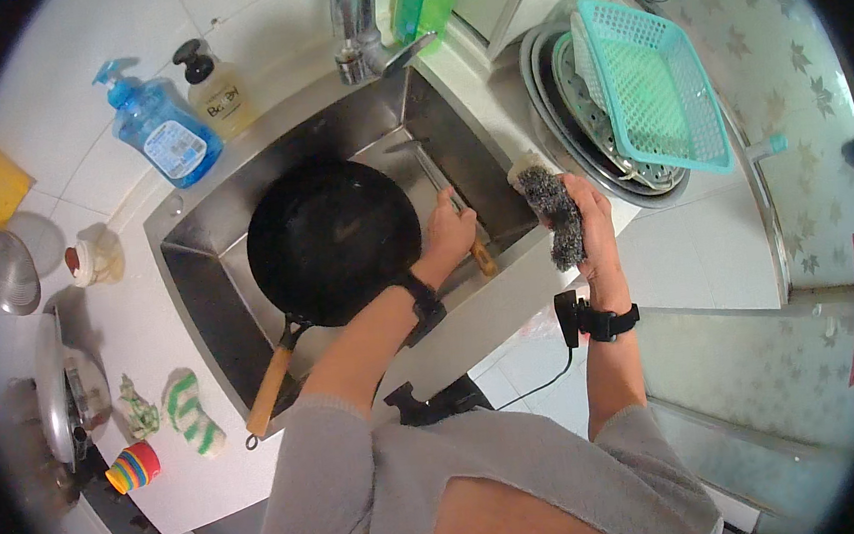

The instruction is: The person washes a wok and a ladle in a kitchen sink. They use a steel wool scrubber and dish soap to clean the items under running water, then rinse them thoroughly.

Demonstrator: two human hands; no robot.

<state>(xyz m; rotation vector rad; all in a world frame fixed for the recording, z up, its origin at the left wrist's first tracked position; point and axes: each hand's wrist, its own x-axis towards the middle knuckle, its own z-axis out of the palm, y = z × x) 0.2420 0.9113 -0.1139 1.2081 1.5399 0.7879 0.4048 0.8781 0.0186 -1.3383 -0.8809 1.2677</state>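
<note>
My left hand [451,229] reaches over the sink with its fingers closed round the shaft of a metal turner [430,167]. The turner's wooden handle end [483,256] points toward me, and its thin blade lies at the far side. In my right hand [598,227], raised over the sink's right rim, is a grey scouring pad [557,215] with a pale tip. A black wok [330,233] sits in the stainless steel sink [246,262], left of my left hand. Its wooden handle [271,388] rests across the front rim. My left forearm hides part of the wok's near edge.
A chrome faucet [357,28] rises behind the sink. Blue [168,137] and clear [217,91] pump bottles stand back left. Stacked metal bowls [545,99] and a turquoise basket [658,91] stand right. A striped cloth [194,413] and colourful stacked cups [133,468] lie left.
</note>
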